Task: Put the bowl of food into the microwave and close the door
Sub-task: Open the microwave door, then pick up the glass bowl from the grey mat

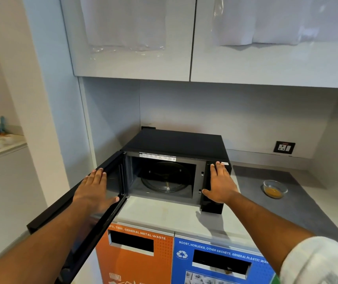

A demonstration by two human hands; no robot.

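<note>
Microwave [176,158]: It sat on the counter [287,201] with its inside empty, only the glass plate [165,177] in there.
Door [94,203]: It stood wide open, swung out to the left of the microwave.
Left hand [95,190]: Your flat, spread fingers rested on the door, gripping nothing.
Right hand [220,184]: It lay flat on the microwave's button side, holding nothing.
Bowl [275,188]: It waited on the counter, well to the right of the microwave, with orange food in it.
Watch out: If you shut the door then, the bowl would have stayed outside. A fast grab could have tipped the food out.
</note>
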